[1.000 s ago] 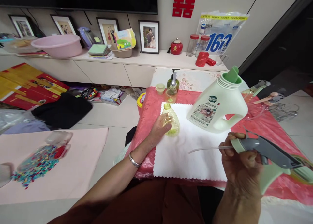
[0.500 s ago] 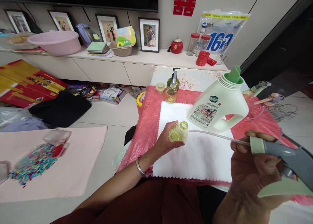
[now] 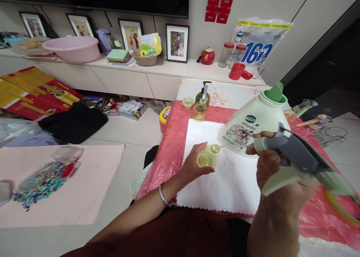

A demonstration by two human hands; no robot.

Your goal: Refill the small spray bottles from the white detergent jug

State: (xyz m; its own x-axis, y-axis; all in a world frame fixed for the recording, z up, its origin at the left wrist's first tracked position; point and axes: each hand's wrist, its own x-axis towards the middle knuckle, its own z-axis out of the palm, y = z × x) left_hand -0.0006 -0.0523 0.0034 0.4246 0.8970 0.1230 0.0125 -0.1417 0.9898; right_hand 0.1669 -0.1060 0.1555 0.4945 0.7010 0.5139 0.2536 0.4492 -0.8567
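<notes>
My left hand [image 3: 197, 161] is wrapped round a small yellow-green see-through bottle [image 3: 207, 157], its open neck tilted toward the right. In my right hand [image 3: 272, 171] is a grey and pale green spray head [image 3: 292, 148], held sideways by its collar. From it a thin clear dip tube [image 3: 229, 146] runs left, its tip at the bottle's mouth. Behind both stands a large white detergent jug [image 3: 242, 118] with a green spout, partly covered by my right hand. A white scallop-edged mat [image 3: 202, 195] lies beneath my hands.
A clear pump bottle [image 3: 200, 111], a dark green pump bottle [image 3: 206, 96] and a small cup [image 3: 187, 103] stand at the mat's far edge. Red plastic sheeting [image 3: 157, 167] covers the table. Small coloured pieces [image 3: 39, 186] lie on a pink surface at left. A tape roll [image 3: 341, 208] sits at right.
My right hand has moved left with the spray head, bringing the tube's tip to the bottle's mouth. My left hand keeps its hold on the bottle. The view has shifted slightly.
</notes>
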